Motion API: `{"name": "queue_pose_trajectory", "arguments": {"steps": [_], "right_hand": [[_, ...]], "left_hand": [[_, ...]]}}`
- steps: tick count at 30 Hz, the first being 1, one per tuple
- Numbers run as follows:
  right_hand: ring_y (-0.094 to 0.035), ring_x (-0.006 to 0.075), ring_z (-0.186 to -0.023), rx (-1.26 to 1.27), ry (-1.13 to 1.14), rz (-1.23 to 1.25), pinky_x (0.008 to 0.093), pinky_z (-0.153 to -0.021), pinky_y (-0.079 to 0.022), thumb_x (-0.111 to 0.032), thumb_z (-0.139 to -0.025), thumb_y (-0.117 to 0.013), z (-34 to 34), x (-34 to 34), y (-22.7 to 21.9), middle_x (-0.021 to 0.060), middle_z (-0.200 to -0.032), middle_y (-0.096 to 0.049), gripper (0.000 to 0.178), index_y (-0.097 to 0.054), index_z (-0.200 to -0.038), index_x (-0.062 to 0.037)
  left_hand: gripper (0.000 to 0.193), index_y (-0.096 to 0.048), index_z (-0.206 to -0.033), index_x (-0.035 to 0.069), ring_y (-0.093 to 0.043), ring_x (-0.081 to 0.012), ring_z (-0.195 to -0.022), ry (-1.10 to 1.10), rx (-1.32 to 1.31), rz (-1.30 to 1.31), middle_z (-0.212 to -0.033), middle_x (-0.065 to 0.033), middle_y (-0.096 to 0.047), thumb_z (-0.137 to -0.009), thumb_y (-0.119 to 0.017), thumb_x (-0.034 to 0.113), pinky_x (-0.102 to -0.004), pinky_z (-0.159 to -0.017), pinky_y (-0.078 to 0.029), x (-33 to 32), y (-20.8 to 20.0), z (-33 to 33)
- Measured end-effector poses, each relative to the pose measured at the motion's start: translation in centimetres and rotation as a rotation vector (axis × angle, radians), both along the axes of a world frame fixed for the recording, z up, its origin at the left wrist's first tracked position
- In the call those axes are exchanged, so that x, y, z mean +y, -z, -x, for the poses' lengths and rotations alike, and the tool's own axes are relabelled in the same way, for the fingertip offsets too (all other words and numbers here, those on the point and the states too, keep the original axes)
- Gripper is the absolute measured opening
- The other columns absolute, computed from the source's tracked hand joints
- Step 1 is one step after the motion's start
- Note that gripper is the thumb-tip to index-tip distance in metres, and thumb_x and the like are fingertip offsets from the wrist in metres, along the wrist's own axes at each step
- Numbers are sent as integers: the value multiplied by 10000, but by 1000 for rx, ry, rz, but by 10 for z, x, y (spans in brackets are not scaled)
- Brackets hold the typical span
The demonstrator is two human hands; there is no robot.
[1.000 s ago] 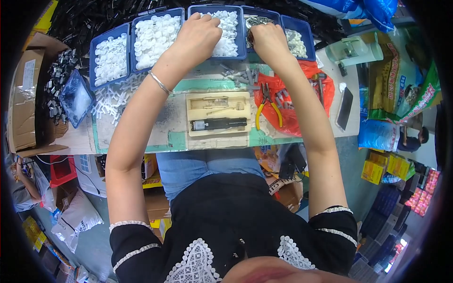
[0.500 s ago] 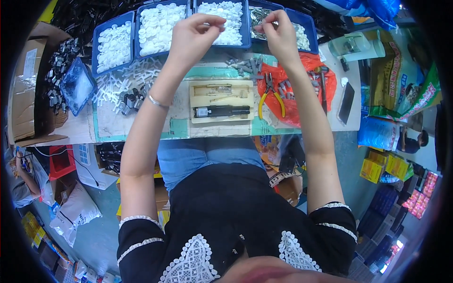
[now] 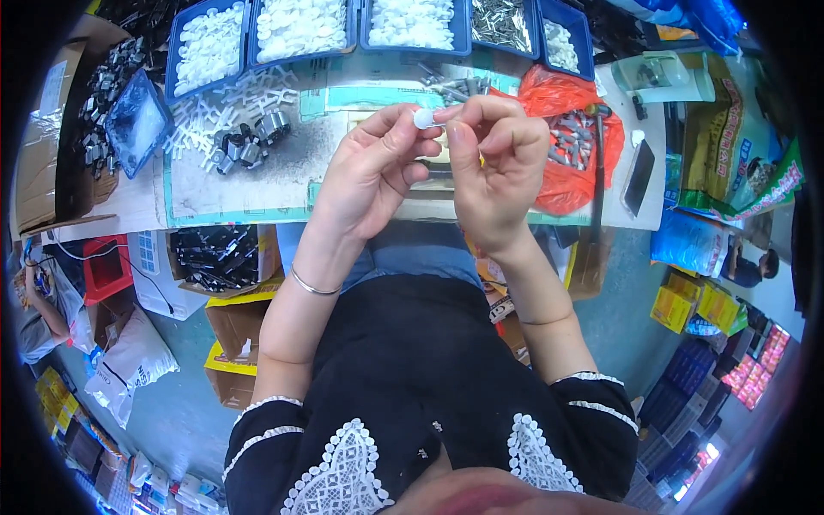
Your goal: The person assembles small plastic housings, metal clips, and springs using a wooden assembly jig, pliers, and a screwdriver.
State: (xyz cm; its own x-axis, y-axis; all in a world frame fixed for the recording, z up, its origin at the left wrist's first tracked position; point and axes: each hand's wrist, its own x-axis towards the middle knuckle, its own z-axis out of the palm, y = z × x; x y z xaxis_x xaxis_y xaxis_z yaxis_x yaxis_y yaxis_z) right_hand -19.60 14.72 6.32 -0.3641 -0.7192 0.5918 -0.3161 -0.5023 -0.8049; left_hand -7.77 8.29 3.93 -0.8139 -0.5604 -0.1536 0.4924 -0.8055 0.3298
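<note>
My left hand (image 3: 371,167) pinches a small round white plastic piece (image 3: 423,118) between thumb and forefinger. Close against it, my right hand (image 3: 499,163) holds a thin metal pin (image 3: 439,125) by its end, pointing at the white piece. Whether the pin's tip is inside the piece, I cannot tell. Both hands are raised over the middle of the bench, largely covering the cream fixture below. Beyond them stand blue trays of white pieces (image 3: 410,24), round white caps (image 3: 300,27) and metal pins (image 3: 502,24).
White branched parts (image 3: 210,120) and metal-and-black clips (image 3: 245,148) lie on the left. A red plastic bag (image 3: 562,189) with grey parts, a long-handled tool (image 3: 598,163) and a phone (image 3: 639,178) are on the right. A cardboard box (image 3: 43,146) stands far left.
Both hands have come back from the trays toward me and met over the bench. The white piece and the pin now show between the fingers. The fixture and pliers have become mostly hidden.
</note>
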Motion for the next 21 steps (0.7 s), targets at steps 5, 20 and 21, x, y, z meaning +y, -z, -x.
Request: {"name": "queue_pose_trajectory", "arguments": {"steps": [5,20,21], "right_hand": [[-605,167,-829,8,15,50,264,-708,-514,76,-845,-573,-3,2,-2,135,-923,-530,233,-375,-877,-41],[-614,165,-832,379,92,-27,264,-714,-506,82,-839,-578,-6,9,-6,127,-922,-562,230,-398,-901,-48],[-603,166,-873,504,92,-102,266,-766,-500,97,-835,-573,-6,11,-8,126,-934,-561,253,-382,-915,-49]], "left_hand": [[202,-599,-1056,33,-636,-111,-788,-12,19,50,-927,-74,-655,-922,-563,180,-208,-611,-539,6,-4,-3],[190,-604,-1026,12,-618,-100,-738,-84,-134,163,-893,-61,-652,-911,-585,163,-208,-599,-521,13,-5,-12],[190,-604,-1026,12,-618,-100,-738,-83,-136,159,-893,-61,-652,-911,-585,163,-208,-599,-521,16,-6,-12]]}}
